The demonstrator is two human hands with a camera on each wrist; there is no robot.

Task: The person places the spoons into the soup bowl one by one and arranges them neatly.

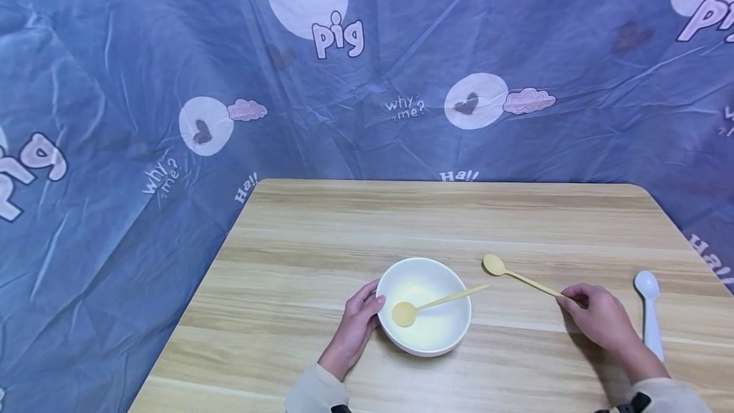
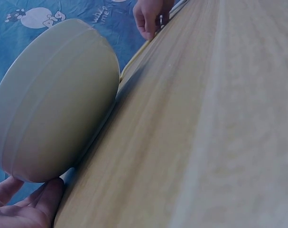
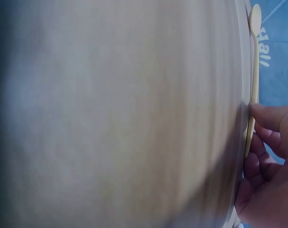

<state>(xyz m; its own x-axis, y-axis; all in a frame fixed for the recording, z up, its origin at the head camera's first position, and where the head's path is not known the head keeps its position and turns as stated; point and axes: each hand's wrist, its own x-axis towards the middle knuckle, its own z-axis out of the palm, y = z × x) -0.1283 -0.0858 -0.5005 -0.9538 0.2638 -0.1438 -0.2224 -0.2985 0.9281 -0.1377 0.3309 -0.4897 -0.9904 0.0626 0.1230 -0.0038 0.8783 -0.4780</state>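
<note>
Gripping the white bowl (image 1: pixel 421 276) on the tabletop (image 1: pixel 287 241) with the left hand (image 1: pixel 357 324); pinching the outer yellow spoon (image 1: pixel 525 280), right of it, near the handle's end with the right hand (image 1: pixel 602 318); could flip the inner yellow spoon (image 1: pixel 404 313) out by bumping its overhanging handle.

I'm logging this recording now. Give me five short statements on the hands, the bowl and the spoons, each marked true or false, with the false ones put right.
1. The left hand holds the white bowl at its side. True.
2. The white bowl has nothing in it. False: a first yellow spoon is in it, its handle reaching past the rim.
3. The right hand pinches a second yellow spoon near its handle end. True.
4. A white spoon lies to the right of the right hand. True.
5. The white bowl is upside down. False: its open side faces up.
</note>
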